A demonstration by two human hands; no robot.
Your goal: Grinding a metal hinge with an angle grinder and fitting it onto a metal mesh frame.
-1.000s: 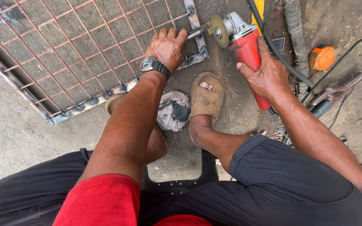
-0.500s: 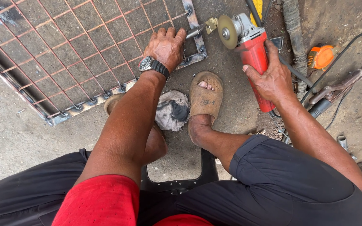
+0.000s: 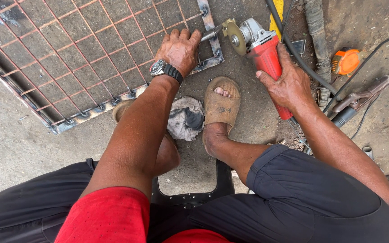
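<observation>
My left hand (image 3: 180,48), with a wristwatch (image 3: 160,68) on its wrist, presses down on the corner of a metal mesh frame (image 3: 75,58) lying on the concrete floor, fingers curled over the frame's edge. My right hand (image 3: 288,85) grips the red body of an angle grinder (image 3: 262,49). The grinder's disc (image 3: 234,37) sits just right of the frame's corner bar (image 3: 208,27), close to my left fingertips. My right foot in a brown sandal (image 3: 222,102) rests between the two hands.
A dirty grey rag (image 3: 185,118) lies by my feet. Black cables (image 3: 293,49) and a hose run along the right. An orange object (image 3: 346,61) and a welding clamp (image 3: 361,96) lie at far right. I sit on a low black stool (image 3: 190,198).
The grinder and my right hand have shifted slightly right and tilted, the disc staying near the frame's corner. My left hand remains on the frame.
</observation>
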